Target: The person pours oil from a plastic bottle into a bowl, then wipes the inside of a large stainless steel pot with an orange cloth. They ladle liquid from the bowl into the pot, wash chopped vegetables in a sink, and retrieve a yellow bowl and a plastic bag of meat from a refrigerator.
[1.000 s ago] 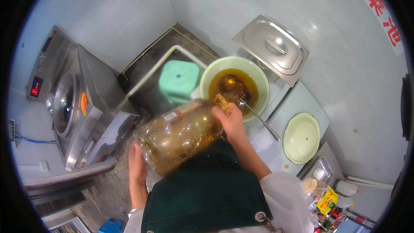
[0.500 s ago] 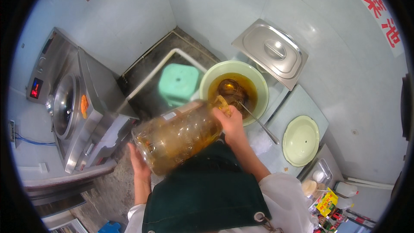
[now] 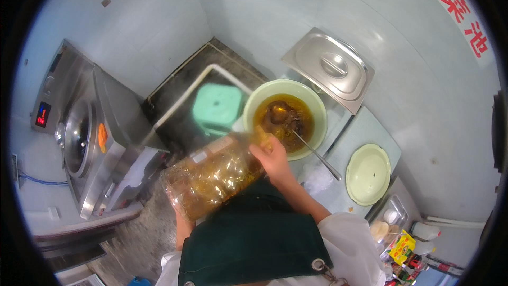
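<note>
Clear jug [image 3: 211, 180] btwn R hand [image 3: 273, 157] & L hand [image 3: 184, 223] (mostly hidden, base end)

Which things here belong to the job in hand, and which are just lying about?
Seemingly in use:
- large clear bottle, gripped near its neck by the right hand; left hand at its base, mostly hidden
- pale green basin by the neck
- metal utensil leaning in the basin

Apparently lying about:
- turquoise stool
- steel lid
- pale green dish
- yellow packet

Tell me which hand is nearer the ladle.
Right. The right hand is just left of the ladle, holding the jug near its top; the left hand is farther off, lower left, partly hidden by its base.
</note>
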`<state>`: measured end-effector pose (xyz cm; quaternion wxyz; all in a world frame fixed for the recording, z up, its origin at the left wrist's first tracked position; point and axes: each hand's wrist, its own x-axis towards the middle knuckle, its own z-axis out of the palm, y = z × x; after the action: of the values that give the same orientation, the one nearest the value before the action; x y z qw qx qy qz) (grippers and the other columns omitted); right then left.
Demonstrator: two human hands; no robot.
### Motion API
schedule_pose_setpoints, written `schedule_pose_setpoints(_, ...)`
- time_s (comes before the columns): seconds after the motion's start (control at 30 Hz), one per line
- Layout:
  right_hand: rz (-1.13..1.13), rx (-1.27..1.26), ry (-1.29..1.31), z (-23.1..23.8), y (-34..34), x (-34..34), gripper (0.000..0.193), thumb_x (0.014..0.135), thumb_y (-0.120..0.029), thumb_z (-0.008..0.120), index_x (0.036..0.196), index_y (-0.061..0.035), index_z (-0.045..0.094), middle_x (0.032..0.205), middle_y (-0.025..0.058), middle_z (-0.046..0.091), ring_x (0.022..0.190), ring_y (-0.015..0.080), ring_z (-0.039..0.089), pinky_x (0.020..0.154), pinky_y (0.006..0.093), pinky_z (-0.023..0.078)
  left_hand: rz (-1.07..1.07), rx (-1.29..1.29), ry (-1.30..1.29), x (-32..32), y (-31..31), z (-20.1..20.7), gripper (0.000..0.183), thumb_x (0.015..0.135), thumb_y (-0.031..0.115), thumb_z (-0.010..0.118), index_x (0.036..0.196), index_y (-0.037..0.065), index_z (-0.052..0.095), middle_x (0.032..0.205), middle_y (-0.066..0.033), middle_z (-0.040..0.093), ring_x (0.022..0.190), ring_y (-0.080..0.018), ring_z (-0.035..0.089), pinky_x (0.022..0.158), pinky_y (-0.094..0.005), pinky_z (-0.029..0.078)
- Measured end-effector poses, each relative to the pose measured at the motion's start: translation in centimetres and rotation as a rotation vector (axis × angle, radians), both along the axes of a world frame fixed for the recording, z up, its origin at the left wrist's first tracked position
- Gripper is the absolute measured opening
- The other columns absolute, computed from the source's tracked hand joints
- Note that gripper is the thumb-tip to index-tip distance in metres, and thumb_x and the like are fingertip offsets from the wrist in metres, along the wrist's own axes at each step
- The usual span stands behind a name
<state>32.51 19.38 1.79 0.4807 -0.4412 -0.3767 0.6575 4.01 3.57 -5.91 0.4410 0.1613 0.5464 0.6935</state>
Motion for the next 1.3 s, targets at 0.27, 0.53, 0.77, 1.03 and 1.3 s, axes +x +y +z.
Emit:
schedule_pose_setpoints(0.27,0.046,-0.029,-0.056,0.0,0.2,0.0,0.018,0.087,-0.005,0.067,0.101,-0.0022,0.056,0.09,0.0029,0.059,0.082,0.0105,0.057,0.071,0.0249,0.045,0.024,0.017,-0.057,0.3,0.0,-0.3,0.032,0.101,0.03,0.047,0.115,0.004,0.06,0.108,-0.0106,0.064,0.098,-0.0248,0.062,0.085,-0.0375,0.054)
schedule_pose_setpoints(0.53,0.081,-0.111,-0.112,-0.1,0.3,0.2,0.02,0.088,-0.007,0.067,0.104,-0.0012,0.056,0.095,0.0058,0.061,0.086,0.0128,0.058,0.075,0.0261,0.046,0.022,0.027,-0.071,0.7,0.5,-0.4,0.032,0.102,0.029,0.046,0.116,0.004,0.06,0.108,-0.0105,0.064,0.098,-0.0248,0.062,0.086,-0.0375,0.054)
schedule_pose_setpoints(0.77,0.028,-0.031,-0.071,-1.5,0.3,-0.1,0.019,0.088,-0.007,0.068,0.099,-0.0016,0.055,0.092,0.0065,0.061,0.084,0.0127,0.058,0.072,0.0264,0.045,0.023,0.042,-0.09,0.6,0.5,-0.2,0.032,0.102,0.029,0.045,0.116,0.004,0.06,0.108,-0.0105,0.064,0.098,-0.0247,0.063,0.086,-0.0375,0.054)
schedule_pose_setpoints(1.03,0.04,-0.059,-0.049,-0.8,0.3,0.0,0.017,0.087,-0.008,0.069,0.095,-0.0021,0.054,0.087,0.0053,0.06,0.078,0.0116,0.056,0.068,0.0263,0.045,0.019,0.078,-0.112,0.4,0.7,0.0,0.032,0.102,0.028,0.044,0.117,0.004,0.06,0.109,-0.0105,0.065,0.098,-0.0247,0.063,0.086,-0.0375,0.054)
schedule_pose_setpoints(1.3,0.047,-0.091,-0.077,-0.2,0.8,0.5,0.025,0.086,-0.009,0.071,0.101,-0.0009,0.052,0.095,0.0047,0.057,0.088,0.011,0.056,0.075,0.0252,0.046,0.066,0.121,-0.484,0.2,1.1,0.5,0.035,0.104,0.03,0.04,0.119,0.005,0.06,0.11,-0.0102,0.065,0.1,-0.0244,0.062,0.087,-0.038,0.054)
